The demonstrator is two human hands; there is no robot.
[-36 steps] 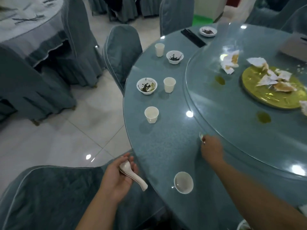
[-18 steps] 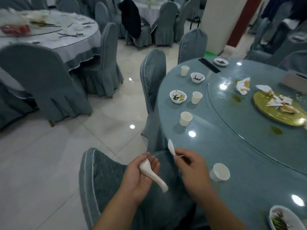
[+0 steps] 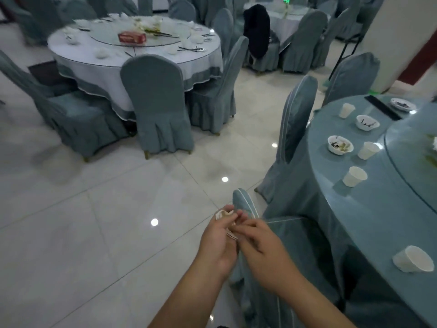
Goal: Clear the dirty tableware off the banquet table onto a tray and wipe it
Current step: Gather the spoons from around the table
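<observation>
To the right of both hands and beyond them, the teal tabletop (image 3: 378, 221) carries the dirty ware. The nearest cup (image 3: 412, 259), right of the right hand (image 3: 262, 247), shows a bare white inside. Farther off up the rim stand three more white cups (image 3: 354, 176) (image 3: 368, 150) (image 3: 346, 110); their contents cannot be seen from here. Beside the middle one sits a small bowl (image 3: 340, 145) with dark scraps and a yellowish smear. Beyond it a second bowl (image 3: 367, 122) holds dark scraps, and farthest away a saucer (image 3: 402, 104) holds the same, next to a black strip (image 3: 382, 107). The glass turntable (image 3: 411, 162) covers the tabletop's inner part at the far right.

The spoons (image 3: 222, 213) are white and glossy, and blurred. One rounded end sticks out past the fingertips of the left hand (image 3: 217, 240), whose fingers are curled round them. Both hands are over the back of a covered chair (image 3: 295, 256), off the tabletop. The right hand's bent fingers lie against the left hand's fingers; whether they pinch a spoon cannot be told.

Half a second ago the right hand held one spoon apart from the left hand's. Now the hands have met, and the view has swung left, away from the tabletop.
</observation>
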